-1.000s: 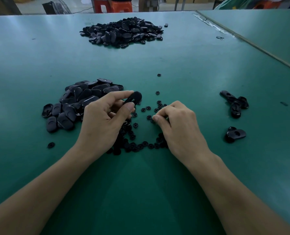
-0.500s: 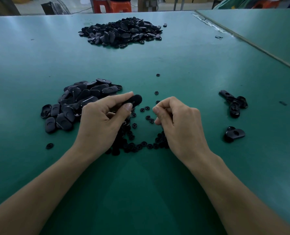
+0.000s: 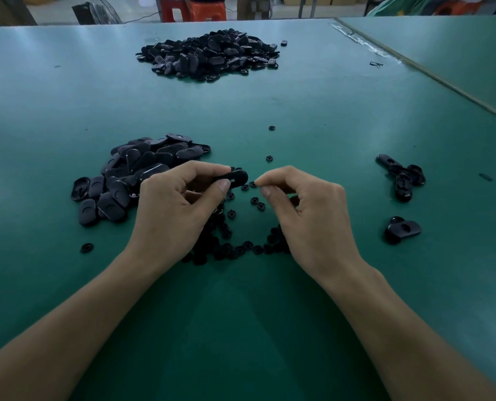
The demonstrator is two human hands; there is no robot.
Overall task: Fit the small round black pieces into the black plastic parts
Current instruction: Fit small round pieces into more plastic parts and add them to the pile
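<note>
Just above the loose round pieces (image 3: 241,250) on the counter, the left hand (image 3: 180,206) clamps a black plastic part (image 3: 235,178), opening showing. The right hand (image 3: 307,209), just beside it, pinches what's likely a small round piece, too tiny to confirm. Insertion step: next, align over the opening and press.

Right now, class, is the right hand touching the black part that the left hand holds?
Apart. The head view shows a sliver of green table between the right hand and the black part, which the left hand grips.
</note>
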